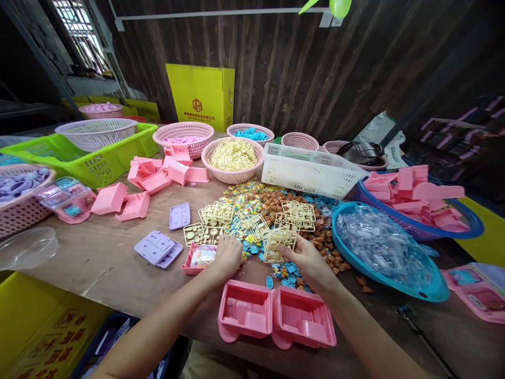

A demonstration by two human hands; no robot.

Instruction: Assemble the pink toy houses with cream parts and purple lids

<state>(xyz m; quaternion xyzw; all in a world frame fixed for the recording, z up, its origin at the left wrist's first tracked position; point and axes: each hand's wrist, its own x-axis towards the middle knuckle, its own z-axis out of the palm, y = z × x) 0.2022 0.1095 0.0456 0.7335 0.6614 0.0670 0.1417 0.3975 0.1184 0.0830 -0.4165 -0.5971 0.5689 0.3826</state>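
Observation:
My right hand [310,258] pinches a cream plastic parts frame [280,245] by its right edge, thumb in front. My left hand [229,257] has its fingers curled at the right edge of more cream frames [197,235]; the fingertips are hidden. Just below those frames, a pink tray [191,267] holds a printed clear packet [204,256]. Two joined pink box shells [246,310] stand open side up between my forearms. More cream frames [300,213] lie on a heap of brown pieces [331,242] and small blue and yellow pieces beyond my hands.
Purple plates [158,247] and pink shells [134,205] lie on the left of the table. Behind stand a pink basket of cream frames [233,176] and a white basket [311,171]. On the right are a blue basin of clear parts [434,287] and a metal tool [422,337].

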